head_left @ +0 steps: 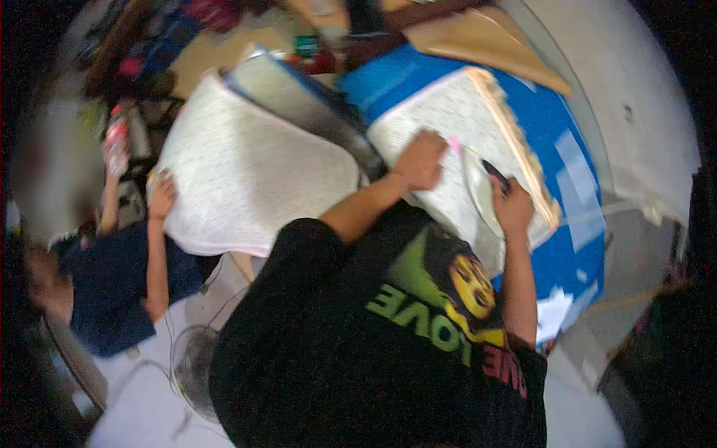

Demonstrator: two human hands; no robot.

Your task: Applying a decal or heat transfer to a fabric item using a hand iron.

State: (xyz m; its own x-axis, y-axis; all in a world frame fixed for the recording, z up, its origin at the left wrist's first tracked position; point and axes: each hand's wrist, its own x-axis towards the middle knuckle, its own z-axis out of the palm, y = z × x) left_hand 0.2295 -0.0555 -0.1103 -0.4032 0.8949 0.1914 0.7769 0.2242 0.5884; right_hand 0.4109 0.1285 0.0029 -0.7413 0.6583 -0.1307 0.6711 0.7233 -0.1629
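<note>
My right hand (513, 207) is closed round the black handle of a pale, pointed clothes iron (480, 196). The iron rests on a speckled white fabric panel (426, 123), which lies on a blue-covered surface. On the same panel, left of the iron, my left hand (422, 159) is curled closed. A small pink bit (452, 142) shows by its fingers; what they hold, if anything, is hidden. Along the panel's right side runs a layered, cream-coloured edge (515, 142).
At left a co-worker's hand (162, 196) grips a large white panel (254, 164) with pink edging; their other hand is by a red-capped bottle (117, 142). A round fan-like object (196, 371) with cables stands on the floor. Brown sheet material (485, 41) lies behind the blue surface (549, 123).
</note>
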